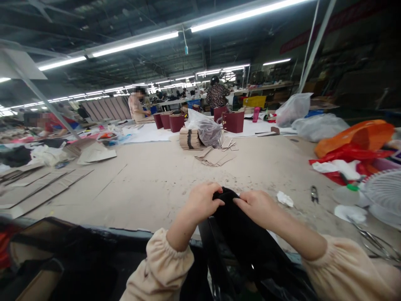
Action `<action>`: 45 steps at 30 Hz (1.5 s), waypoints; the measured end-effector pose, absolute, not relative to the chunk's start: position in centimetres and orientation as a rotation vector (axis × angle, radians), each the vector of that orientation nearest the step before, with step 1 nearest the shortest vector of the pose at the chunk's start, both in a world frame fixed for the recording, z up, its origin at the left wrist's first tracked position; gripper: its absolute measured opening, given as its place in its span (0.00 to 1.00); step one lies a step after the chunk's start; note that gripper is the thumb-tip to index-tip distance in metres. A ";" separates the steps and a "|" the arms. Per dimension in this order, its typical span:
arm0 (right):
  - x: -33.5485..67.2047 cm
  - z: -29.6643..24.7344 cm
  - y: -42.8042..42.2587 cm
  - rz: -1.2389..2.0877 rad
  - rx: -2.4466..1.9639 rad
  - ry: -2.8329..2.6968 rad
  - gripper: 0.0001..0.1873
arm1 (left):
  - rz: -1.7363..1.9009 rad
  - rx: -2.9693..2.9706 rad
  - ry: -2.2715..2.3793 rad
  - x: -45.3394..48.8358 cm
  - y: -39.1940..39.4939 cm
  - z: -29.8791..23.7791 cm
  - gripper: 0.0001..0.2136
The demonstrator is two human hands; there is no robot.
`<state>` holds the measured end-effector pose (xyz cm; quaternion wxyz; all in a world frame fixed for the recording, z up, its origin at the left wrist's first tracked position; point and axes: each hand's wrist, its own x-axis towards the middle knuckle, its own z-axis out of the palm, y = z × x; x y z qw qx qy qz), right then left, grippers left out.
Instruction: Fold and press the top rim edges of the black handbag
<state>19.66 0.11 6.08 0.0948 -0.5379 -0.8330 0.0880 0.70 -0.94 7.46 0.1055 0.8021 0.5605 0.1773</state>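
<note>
A black bag (242,238) hangs over the near edge of the worktable, its upper rim held up in front of me. My left hand (203,202) pinches the left part of that rim between thumb and fingers. On the right part, my right hand (258,207) grips with its thumb on the near face and its fingers hidden behind the fabric. A dark strap runs down the bag's left side. The lower part of the bag drops into shadow below the table edge.
On the worktable (150,179) lie a banded stack of brown boards (189,139), loose card pieces (216,156) and thread snips (314,194). A white fan (384,188) and scissors (372,240) are at right. Maroon bags (233,122) stand farther back, near two people.
</note>
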 end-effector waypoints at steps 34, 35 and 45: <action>19.3 7.3 1.0 0.467 -1.329 -2.485 0.14 | 0.844 2.289 1.785 0.7 -1.1 5.5 0.08; 19.0 7.4 1.3 0.487 -1.307 -2.503 0.13 | 0.845 2.293 1.779 0.6 -1.1 5.5 0.08; 17.5 6.7 2.8 0.221 -1.298 -2.601 0.18 | 0.841 2.262 1.706 -0.1 -1.1 5.5 0.05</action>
